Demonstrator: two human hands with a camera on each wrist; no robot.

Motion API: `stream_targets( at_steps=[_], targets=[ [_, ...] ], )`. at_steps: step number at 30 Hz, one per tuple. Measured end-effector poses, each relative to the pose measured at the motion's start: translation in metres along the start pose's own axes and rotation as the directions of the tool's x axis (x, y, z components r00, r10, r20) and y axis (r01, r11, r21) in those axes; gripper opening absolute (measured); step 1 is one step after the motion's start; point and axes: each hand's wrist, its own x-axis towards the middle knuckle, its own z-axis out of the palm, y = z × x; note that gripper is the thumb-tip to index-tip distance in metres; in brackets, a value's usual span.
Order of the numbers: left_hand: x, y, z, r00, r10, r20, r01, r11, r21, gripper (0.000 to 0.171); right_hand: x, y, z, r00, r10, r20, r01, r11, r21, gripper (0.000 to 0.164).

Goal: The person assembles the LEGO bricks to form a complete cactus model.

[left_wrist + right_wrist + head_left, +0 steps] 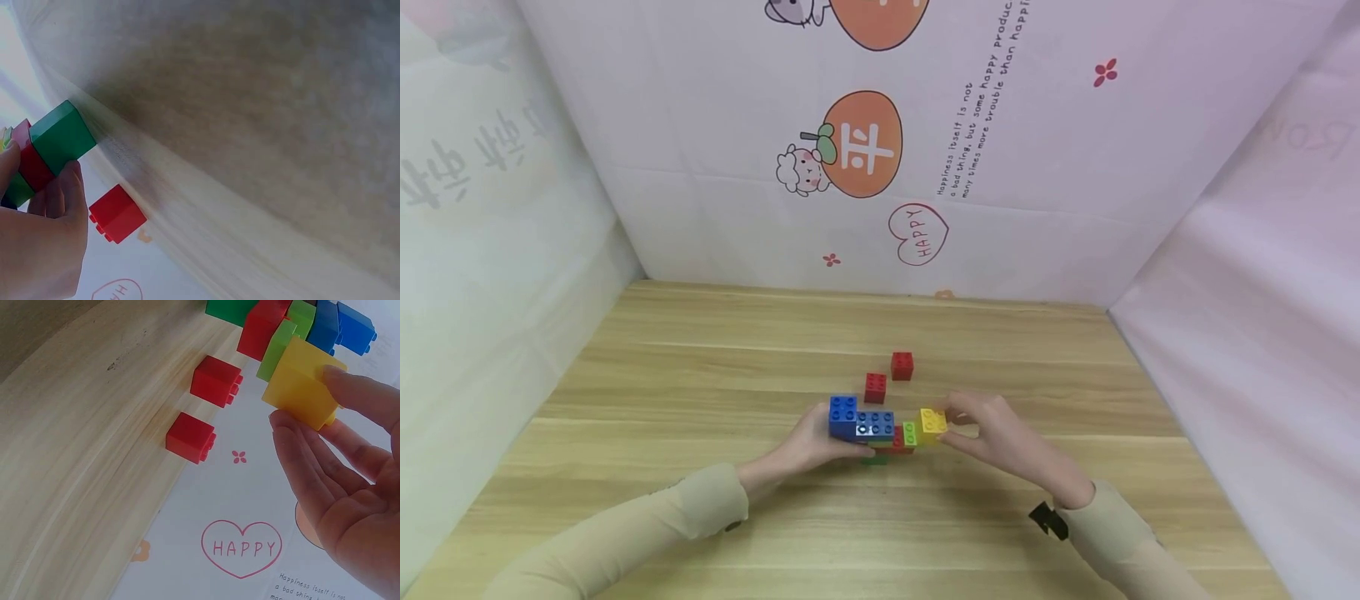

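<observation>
On the left side of a stack of toy building bricks, my left hand holds the stack near its blue bricks. Below these are a dark green brick and a red brick, with a lime green brick at the right end. My right hand pinches a yellow brick between thumb and fingers. The yellow brick sits right against the lime one; whether they are locked together I cannot tell. In the left wrist view, fingertips of my left hand touch the green brick.
Two loose red bricks stand on the wooden table behind the stack. A white printed cloth hangs at the back and along both sides of the table.
</observation>
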Motion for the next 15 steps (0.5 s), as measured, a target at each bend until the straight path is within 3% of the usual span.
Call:
stream_targets(
  at_steps=[15],
  targets=[
    [0.0003, -0.0041, -0.0012, 1.0, -0.015, 0.023, 0.015, 0.999, -0.028, 0.071, -0.0018, -0.0021, -0.0018, 0.998, -0.052, -0.025, 0.051, 0.998, -0.035, 0.031]
  ],
)
